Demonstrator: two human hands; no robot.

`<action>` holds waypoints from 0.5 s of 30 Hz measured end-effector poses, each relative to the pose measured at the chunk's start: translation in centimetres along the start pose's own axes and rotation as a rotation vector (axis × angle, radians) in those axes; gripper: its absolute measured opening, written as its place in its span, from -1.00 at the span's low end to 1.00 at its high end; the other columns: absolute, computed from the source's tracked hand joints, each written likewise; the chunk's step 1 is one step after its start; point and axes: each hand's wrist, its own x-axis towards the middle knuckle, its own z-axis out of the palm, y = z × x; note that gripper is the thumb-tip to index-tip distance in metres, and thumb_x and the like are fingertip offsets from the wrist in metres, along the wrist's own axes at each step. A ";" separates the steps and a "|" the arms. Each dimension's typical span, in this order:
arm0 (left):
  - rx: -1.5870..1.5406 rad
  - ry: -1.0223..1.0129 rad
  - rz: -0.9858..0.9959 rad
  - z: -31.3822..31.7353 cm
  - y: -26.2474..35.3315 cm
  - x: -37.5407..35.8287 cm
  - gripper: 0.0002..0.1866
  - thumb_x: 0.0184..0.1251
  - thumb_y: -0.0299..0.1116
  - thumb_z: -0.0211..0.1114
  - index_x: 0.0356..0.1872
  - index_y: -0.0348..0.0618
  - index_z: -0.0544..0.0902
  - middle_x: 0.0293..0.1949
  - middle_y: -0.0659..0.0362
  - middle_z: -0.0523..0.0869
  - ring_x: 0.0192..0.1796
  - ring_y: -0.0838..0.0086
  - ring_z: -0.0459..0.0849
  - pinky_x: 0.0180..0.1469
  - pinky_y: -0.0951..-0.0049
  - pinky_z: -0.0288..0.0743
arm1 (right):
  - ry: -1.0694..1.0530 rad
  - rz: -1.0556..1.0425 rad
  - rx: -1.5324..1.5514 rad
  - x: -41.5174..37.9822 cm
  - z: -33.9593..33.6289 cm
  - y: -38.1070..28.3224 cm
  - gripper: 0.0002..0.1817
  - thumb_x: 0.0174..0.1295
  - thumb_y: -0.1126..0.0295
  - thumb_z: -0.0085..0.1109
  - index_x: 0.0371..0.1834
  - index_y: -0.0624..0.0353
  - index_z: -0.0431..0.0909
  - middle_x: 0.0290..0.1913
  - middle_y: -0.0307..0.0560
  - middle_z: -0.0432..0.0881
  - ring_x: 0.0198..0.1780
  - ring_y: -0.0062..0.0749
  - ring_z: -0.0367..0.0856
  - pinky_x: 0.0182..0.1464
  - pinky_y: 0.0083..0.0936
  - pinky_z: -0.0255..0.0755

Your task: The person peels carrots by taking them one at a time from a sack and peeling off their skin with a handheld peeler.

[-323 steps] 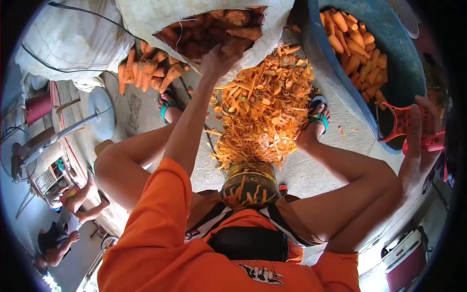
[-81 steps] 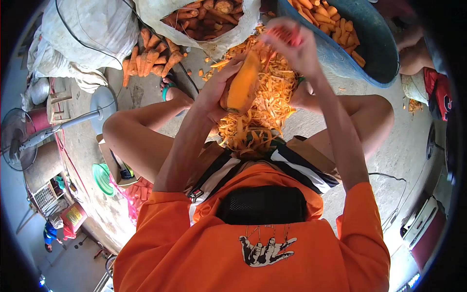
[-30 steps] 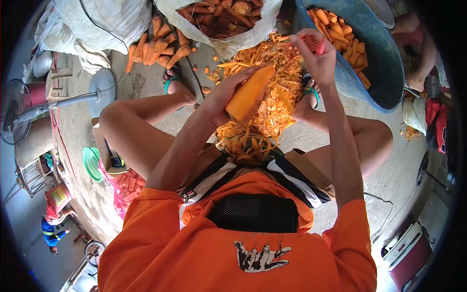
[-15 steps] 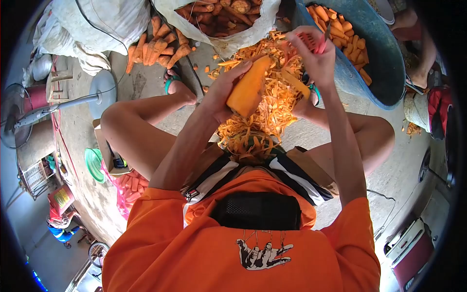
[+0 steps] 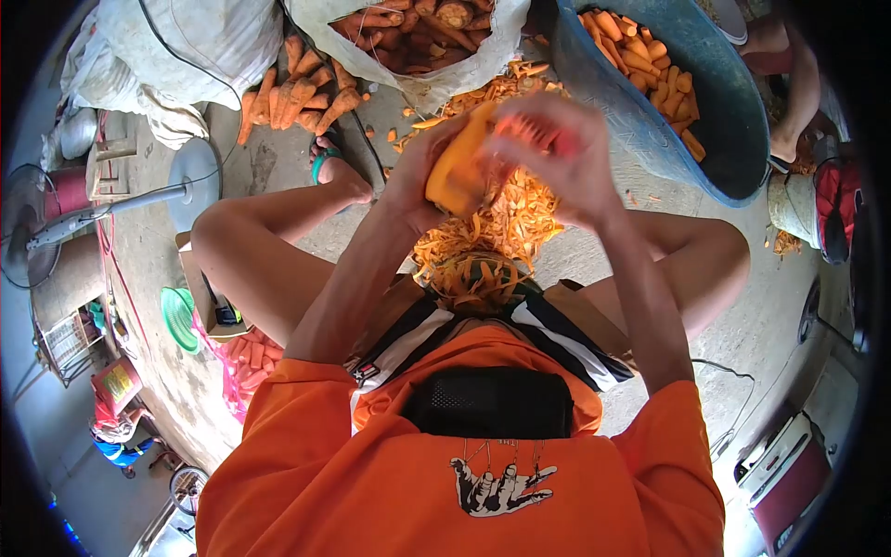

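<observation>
My left hand [image 5: 414, 180] is wrapped around a thick carrot [image 5: 449, 182], its smooth, bright orange side facing up over my lap. A red peeler [image 5: 561, 139] is gripped in my right hand [image 5: 583, 173], close against the carrot's right side; motion blurs the hand and the tool's blade. Beneath both hands lies a heap of orange peelings [image 5: 492, 223], spread between my legs and up toward the sack.
Ahead stands a white sack [image 5: 436, 88] of unpeeled carrots, with loose carrots [image 5: 299, 96] left of it. A blue tub [image 5: 715, 93] at the right holds peeled ones. A fan [image 5: 195, 181] and a pink bag [image 5: 239, 367] are at left. Another person's leg [image 5: 800, 88] shows far right.
My right hand has swung left and down with the peeler, from beside the tub to the carrot. The carrot has shifted slightly left in my left hand.
</observation>
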 end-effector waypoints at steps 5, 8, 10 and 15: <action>0.002 -0.008 -0.062 -0.2 -0.3 0.0 -0.55 0.66 -0.09 0.10 0.31 -0.21 0.53 -0.01 0.10 0.74 -0.06 0.39 0.77 0.00 0.32 0.72 | 0.138 0.164 0.084 -0.3 -1.3 5.4 -0.76 0.21 0.35 0.57 -0.19 0.24 0.74 -0.21 -0.12 0.80 -0.29 -0.53 0.72 -0.23 -0.59 0.57; 0.009 0.094 -0.032 0.6 -0.5 0.1 -0.54 0.63 -0.08 0.15 0.34 -0.16 0.51 -0.08 0.14 0.75 -0.21 0.41 0.79 -0.20 0.36 0.74 | 0.309 0.342 0.270 -0.1 -2.6 6.5 -0.71 0.14 0.31 0.62 -0.15 0.18 0.76 -0.22 -0.08 0.79 -0.29 -0.43 0.74 -0.23 -0.53 0.59; 0.036 0.060 0.004 0.9 -0.5 0.2 -0.52 0.65 -0.06 0.09 0.38 -0.13 0.49 -0.04 0.14 0.75 -0.18 0.43 0.78 -0.20 0.37 0.74 | 0.318 0.359 0.318 0.2 -1.9 3.3 -0.71 0.14 0.31 0.62 -0.16 0.18 0.76 -0.22 -0.07 0.80 -0.29 -0.39 0.75 -0.24 -0.51 0.60; 0.045 -0.001 -0.031 -0.9 -0.4 0.3 -0.53 0.67 -0.06 0.06 0.38 -0.12 0.49 0.00 0.14 0.74 -0.12 0.45 0.77 -0.12 0.39 0.72 | -0.093 -0.123 -0.122 -0.1 -0.4 0.1 -0.82 0.40 0.46 0.37 -0.03 0.31 0.68 -0.21 -0.21 0.77 -0.22 -0.57 0.74 -0.27 -0.62 0.61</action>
